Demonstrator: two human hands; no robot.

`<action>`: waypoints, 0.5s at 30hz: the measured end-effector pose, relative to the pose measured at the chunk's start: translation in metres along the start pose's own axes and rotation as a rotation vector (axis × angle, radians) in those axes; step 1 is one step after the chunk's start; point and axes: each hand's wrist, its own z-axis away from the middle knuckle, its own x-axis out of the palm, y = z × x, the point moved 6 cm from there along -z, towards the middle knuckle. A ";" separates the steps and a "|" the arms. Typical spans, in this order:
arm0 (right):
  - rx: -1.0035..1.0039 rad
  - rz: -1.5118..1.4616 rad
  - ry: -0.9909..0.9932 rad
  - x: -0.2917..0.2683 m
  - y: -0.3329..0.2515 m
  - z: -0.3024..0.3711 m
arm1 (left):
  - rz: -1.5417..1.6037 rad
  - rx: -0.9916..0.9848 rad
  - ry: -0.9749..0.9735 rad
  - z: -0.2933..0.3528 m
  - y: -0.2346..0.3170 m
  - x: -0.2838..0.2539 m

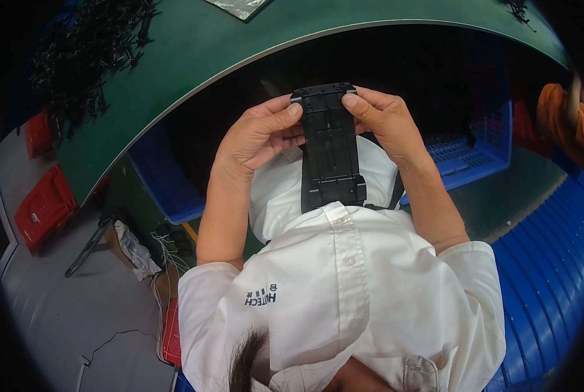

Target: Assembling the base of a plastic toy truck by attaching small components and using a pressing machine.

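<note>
Over my lap I hold a long black plastic chassis-like part (pixel 331 147) by its far end, one hand on each side. The thumb of my left hand (pixel 266 130) presses the far left corner, with its fingers curled behind. At the far right corner my right hand (pixel 383 117) grips in the same way, thumb on top. The part has raised clips at both ends and small holes and ribs along its flat face. Its near end hangs close to my white shirt. My fingertips behind it are partly hidden.
Ahead curves the edge of a green table (pixel 194 49), with a heap of small black parts (pixel 89 59) at its left. Blue crates (pixel 471 160) stand below it. Red bins (pixel 44 206) are at the left, blue ribbed plastic (pixel 540 261) at the right. Another person's orange sleeve (pixel 556 114) shows far right.
</note>
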 end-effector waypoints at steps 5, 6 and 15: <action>0.007 0.020 -0.008 0.000 -0.003 0.000 | -0.030 0.007 0.008 0.000 0.002 0.001; 0.006 0.025 -0.003 0.000 -0.003 0.000 | -0.043 0.004 0.023 0.000 0.002 0.000; 0.015 0.038 0.009 -0.001 -0.003 0.000 | -0.063 -0.007 0.012 -0.001 0.004 0.000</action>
